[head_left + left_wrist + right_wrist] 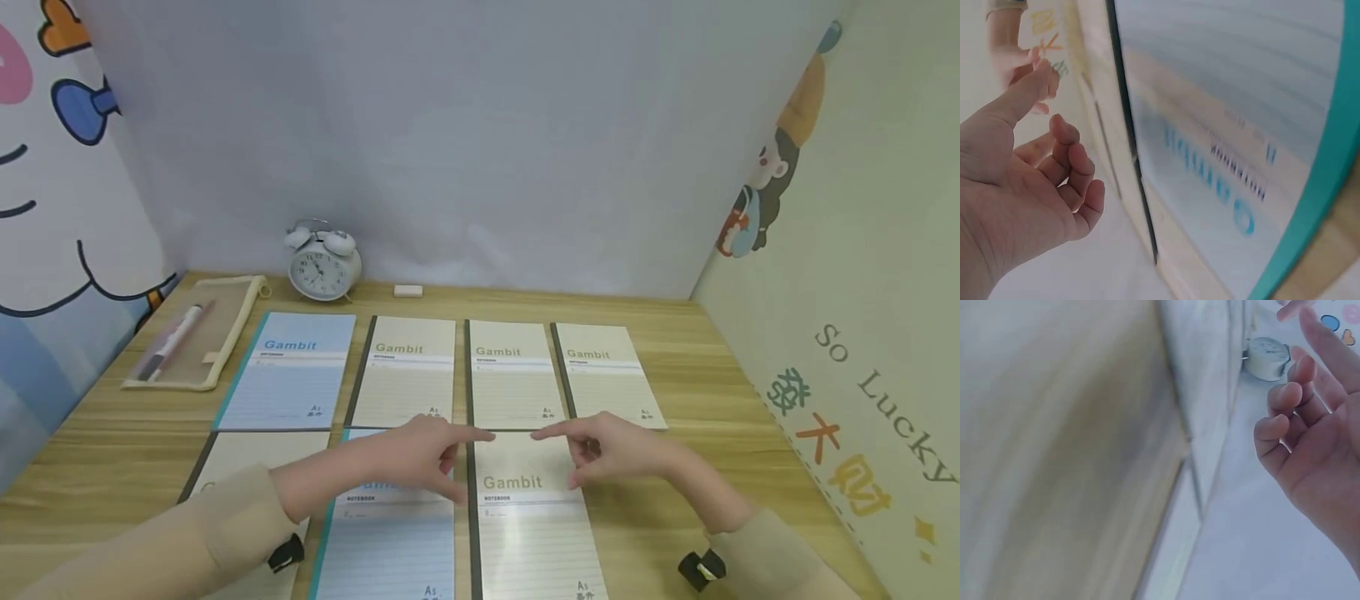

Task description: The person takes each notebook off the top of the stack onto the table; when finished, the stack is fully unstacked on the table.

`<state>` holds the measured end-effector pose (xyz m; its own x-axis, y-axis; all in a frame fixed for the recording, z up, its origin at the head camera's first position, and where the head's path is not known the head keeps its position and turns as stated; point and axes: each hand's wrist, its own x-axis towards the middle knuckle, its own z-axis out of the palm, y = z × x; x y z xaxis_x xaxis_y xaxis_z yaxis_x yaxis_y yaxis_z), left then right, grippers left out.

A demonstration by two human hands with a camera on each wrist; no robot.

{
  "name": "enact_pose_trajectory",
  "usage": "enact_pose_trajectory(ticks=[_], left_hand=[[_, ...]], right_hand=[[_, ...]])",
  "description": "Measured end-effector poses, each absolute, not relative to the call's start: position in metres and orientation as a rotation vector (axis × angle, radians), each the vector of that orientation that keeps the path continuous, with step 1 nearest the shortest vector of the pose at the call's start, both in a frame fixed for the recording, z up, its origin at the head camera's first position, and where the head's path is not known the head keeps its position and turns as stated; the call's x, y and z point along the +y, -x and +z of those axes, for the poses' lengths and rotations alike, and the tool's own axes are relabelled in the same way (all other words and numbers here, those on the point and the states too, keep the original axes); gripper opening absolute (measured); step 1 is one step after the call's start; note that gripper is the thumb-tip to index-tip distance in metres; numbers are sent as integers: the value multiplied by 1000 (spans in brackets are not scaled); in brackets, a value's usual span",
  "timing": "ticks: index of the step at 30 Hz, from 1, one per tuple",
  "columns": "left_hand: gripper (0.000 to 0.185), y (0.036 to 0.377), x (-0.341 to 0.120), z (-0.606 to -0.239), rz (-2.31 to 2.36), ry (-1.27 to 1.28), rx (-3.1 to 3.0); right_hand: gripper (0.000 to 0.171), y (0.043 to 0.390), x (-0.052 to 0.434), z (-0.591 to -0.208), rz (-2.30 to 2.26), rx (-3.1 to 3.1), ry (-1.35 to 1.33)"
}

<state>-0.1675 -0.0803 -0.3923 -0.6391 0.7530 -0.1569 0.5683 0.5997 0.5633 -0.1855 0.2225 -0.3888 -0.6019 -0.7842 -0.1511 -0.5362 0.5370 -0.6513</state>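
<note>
A cream notebook (529,540) with a dark spine lies in the front row. Over its top left corner reaches my left hand (424,451), index finger extended and the other fingers loosely bent. My right hand (617,450) mirrors it from the right, index finger pointing inward near the top edge. Neither hand holds anything; whether the fingertips touch the cover I cannot tell. Beneath my left hand is a blue notebook (390,546), its top partly hidden. The left wrist view shows that blue cover (1222,125) beside my left palm (1022,194). In the right wrist view my right palm (1329,450) faces the camera.
Behind lie a blue notebook (292,392) and three cream ones (408,383), (513,387), (607,387). Another cream notebook (262,454) is under my left forearm. An alarm clock (321,265), a white eraser (408,291) and a mesh pouch (213,333) with a pen stand farther back.
</note>
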Motion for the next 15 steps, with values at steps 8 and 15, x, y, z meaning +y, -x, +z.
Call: enact_pose_trajectory(ticks=[8, 15], left_hand=[[76, 180, -130, -358, 638, -981, 2648], [74, 198, -192, -345, 529, -865, 2975]], right_hand=[[56, 202, 183, -362, -816, 2499, 1193], [62, 222, 137, -352, -865, 2587, 1240]])
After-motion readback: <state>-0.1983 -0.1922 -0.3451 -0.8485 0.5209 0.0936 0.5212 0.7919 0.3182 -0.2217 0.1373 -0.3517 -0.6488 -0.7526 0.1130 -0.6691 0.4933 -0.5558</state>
